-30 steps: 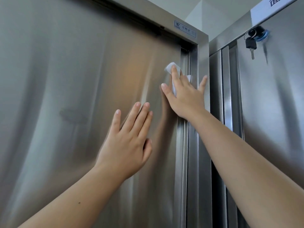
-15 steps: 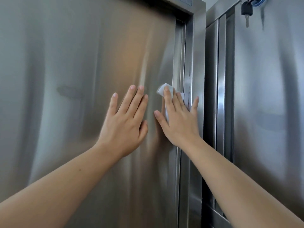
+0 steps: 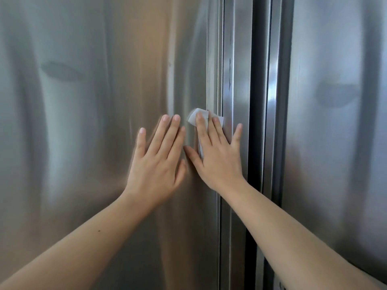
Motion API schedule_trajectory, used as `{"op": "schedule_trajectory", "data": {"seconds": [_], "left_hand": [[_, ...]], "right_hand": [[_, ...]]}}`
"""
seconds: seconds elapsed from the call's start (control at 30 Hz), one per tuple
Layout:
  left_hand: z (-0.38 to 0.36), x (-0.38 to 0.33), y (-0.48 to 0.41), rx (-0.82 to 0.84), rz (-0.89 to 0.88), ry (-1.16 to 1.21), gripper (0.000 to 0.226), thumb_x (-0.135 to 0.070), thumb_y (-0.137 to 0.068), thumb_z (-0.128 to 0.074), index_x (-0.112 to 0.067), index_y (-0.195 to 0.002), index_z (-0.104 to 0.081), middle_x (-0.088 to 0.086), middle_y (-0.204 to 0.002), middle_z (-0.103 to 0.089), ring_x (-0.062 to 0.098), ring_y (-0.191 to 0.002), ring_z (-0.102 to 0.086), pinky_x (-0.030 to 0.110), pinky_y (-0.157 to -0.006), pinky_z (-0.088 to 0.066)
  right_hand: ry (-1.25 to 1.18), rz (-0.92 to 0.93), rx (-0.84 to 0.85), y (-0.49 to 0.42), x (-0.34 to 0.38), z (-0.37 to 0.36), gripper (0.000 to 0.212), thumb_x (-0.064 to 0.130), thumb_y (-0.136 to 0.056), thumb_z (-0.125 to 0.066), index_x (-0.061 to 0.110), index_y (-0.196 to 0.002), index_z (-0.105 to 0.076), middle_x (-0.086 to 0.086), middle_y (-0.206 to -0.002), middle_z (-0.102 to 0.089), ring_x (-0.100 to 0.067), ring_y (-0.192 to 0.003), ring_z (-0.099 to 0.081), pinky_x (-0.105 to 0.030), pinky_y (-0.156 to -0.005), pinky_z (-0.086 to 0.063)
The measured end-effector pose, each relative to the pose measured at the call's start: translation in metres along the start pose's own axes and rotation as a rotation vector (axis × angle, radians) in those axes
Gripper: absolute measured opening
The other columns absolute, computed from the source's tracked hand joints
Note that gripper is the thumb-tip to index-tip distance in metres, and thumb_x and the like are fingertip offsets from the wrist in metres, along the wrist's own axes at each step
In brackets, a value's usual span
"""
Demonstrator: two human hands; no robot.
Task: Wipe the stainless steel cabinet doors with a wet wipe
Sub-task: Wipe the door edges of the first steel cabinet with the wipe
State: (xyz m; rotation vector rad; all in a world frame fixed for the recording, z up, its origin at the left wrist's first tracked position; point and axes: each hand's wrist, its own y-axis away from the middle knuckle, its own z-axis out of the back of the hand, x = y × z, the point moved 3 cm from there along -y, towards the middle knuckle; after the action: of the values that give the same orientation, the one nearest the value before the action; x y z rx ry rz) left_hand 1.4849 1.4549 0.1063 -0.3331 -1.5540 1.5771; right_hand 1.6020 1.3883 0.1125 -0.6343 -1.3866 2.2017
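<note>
A brushed stainless steel cabinet door [image 3: 88, 122] fills the left of the view. My right hand [image 3: 217, 155] lies flat with straight fingers and presses a white wet wipe [image 3: 193, 117] against the door's right edge, beside the frame. Most of the wipe is hidden under the palm; only its top corner and a strip show. My left hand [image 3: 157, 164] rests flat on the same door just to the left, fingers straight, nearly touching the right thumb.
A vertical steel frame post [image 3: 236, 80] and a dark gap [image 3: 257, 101] separate this door from a second stainless door [image 3: 339, 143] on the right. Both doors carry a dark oval smudge or reflection.
Both hands have slid down the door, the right one dragging the wipe along the right edge. The view has tilted down, so the keys and top label are out of sight.
</note>
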Motion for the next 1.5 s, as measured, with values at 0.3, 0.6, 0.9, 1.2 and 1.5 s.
{"op": "schedule_trajectory", "data": {"seconds": [0.3,0.6,0.9,1.2,1.5], "left_hand": [[-0.006,-0.023,0.055,0.020,-0.017,0.047,0.055,-0.025,-0.089,-0.035,-0.002,-0.139,-0.040,0.015,-0.146,-0.035,0.032,-0.135,-0.031,0.049,-0.110,-0.009],[-0.014,-0.048,0.126,0.097,-0.005,0.072,0.055,-0.025,-0.087,-0.038,-0.003,-0.137,-0.041,0.014,-0.145,-0.035,0.028,-0.136,-0.029,0.051,-0.108,-0.015],[-0.029,-0.068,0.194,0.204,0.110,0.166,0.058,-0.028,-0.090,-0.034,-0.005,-0.143,-0.025,0.013,-0.150,-0.022,0.020,-0.144,-0.004,0.051,-0.112,-0.002],[-0.047,-0.079,0.240,0.207,0.011,0.058,0.060,-0.031,-0.094,-0.033,-0.009,-0.148,-0.019,0.005,-0.157,-0.007,0.017,-0.143,-0.010,0.047,-0.113,0.004],[-0.055,-0.079,0.245,0.116,-0.026,-0.003,0.061,-0.035,-0.094,-0.032,-0.009,-0.148,-0.020,0.005,-0.157,-0.004,0.016,-0.143,-0.012,0.047,-0.113,0.000]], "right_hand": [[-0.105,-0.060,0.108,0.068,0.016,-0.022,0.064,0.054,-0.094,-0.016,0.022,-0.145,0.007,-0.008,-0.156,-0.015,-0.021,-0.144,-0.010,-0.047,-0.104,0.026],[-0.137,-0.074,0.227,0.146,0.026,-0.041,0.065,0.052,-0.092,-0.028,0.018,-0.145,-0.011,-0.012,-0.152,-0.026,-0.025,-0.140,-0.024,-0.058,-0.103,-0.001],[-0.147,-0.112,0.341,0.226,0.041,-0.070,0.070,0.054,-0.091,-0.032,0.019,-0.146,-0.006,-0.009,-0.152,-0.017,-0.026,-0.139,-0.023,-0.063,-0.099,-0.007],[-0.188,-0.108,0.484,0.292,0.048,-0.089,0.067,0.051,-0.090,-0.030,0.020,-0.146,-0.010,-0.010,-0.151,-0.017,-0.027,-0.139,-0.021,-0.065,-0.095,-0.013],[-0.257,-0.173,0.359,0.267,0.052,-0.089,0.066,0.050,-0.093,-0.030,0.022,-0.148,-0.006,-0.010,-0.153,-0.009,-0.024,-0.142,-0.011,-0.065,-0.096,0.004]]}}
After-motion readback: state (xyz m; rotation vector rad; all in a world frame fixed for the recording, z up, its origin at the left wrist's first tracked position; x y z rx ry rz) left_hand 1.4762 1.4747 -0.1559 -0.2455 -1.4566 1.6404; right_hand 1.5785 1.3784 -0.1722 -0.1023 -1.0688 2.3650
